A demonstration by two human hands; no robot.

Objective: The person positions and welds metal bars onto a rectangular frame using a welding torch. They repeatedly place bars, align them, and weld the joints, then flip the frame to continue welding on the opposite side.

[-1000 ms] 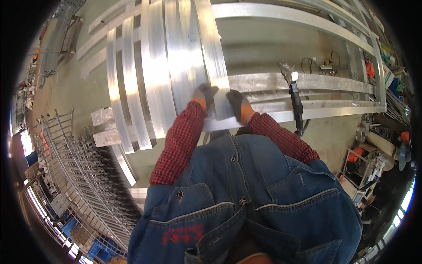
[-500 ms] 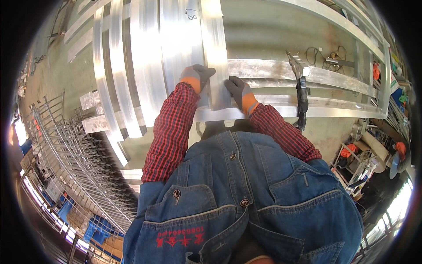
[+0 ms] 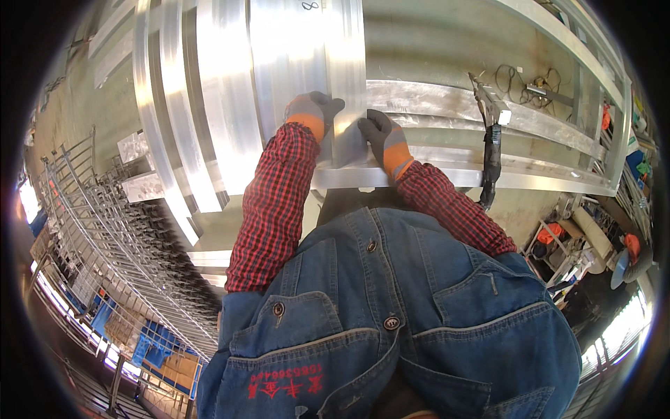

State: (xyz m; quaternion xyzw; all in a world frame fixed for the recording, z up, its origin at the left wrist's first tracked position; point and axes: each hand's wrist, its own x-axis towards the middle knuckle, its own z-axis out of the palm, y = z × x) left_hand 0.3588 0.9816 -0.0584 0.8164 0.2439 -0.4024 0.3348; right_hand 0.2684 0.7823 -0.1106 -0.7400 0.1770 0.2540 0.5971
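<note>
On the metal frame, a flat bar in a two-sided pinch between left grip and right grip.

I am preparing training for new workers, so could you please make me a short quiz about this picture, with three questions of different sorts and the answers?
1. True or false: the left hand is bare.

2. Choose one. What lies between the two hands?
A) a coiled rope
B) a flat silver metal bar
C) a wooden board

3. Fill in: the long black-wrapped object is to the ____ of the right hand, as the person sees it.

Key:
1. False; it wears a grey and orange glove.
2. B
3. right
</note>
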